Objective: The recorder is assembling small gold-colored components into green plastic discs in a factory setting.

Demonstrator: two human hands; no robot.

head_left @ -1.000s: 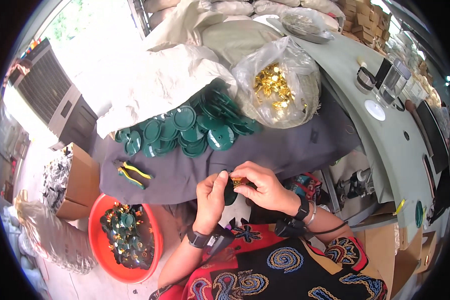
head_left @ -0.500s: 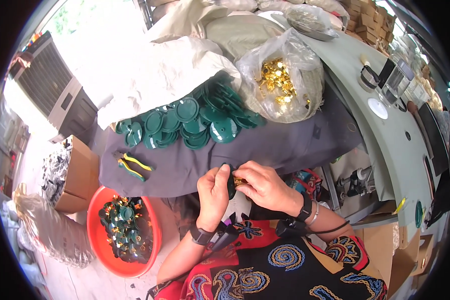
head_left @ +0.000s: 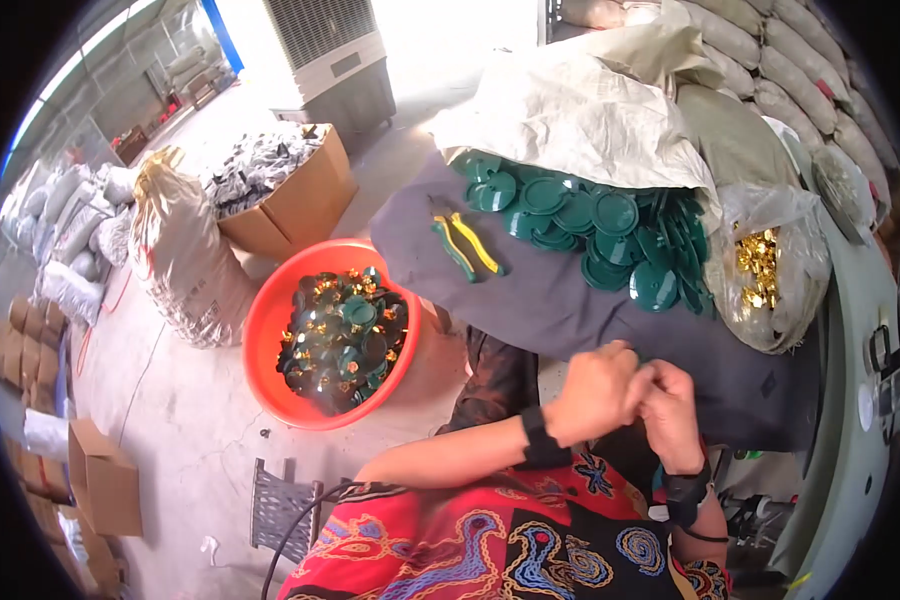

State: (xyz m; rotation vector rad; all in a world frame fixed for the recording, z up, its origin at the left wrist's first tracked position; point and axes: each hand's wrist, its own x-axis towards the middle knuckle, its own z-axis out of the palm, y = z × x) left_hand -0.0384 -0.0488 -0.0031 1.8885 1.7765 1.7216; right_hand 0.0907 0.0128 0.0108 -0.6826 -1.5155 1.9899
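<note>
My left hand (head_left: 592, 398) is closed, fingers curled in against my right hand above the near edge of the grey cloth. The green plastic disc it was gripping half a second earlier is now almost wholly covered by fingers. Thumb and fingers of my right hand (head_left: 672, 408) are pinched together, touching the left; what lies between them is hidden. Beyond the hands, a heap of green discs (head_left: 615, 212) spills from a white woven sack (head_left: 580, 115). Gold pieces (head_left: 758, 268) sit in a clear plastic bag (head_left: 805, 245) to the right.
Yellow-and-green pliers (head_left: 467, 247) lie on the grey cloth (head_left: 560, 310). An orange basin (head_left: 261, 352) on the floor holds green discs with gold pieces. Behind it stand a cardboard box (head_left: 300, 205) of grey parts and a full sack (head_left: 185, 255). A pale green table (head_left: 850, 420) runs along the right.
The view has swung left, so the basin and pliers appear nearer the middle. My hands stay together, and the disc and gold piece between them have become hidden.
</note>
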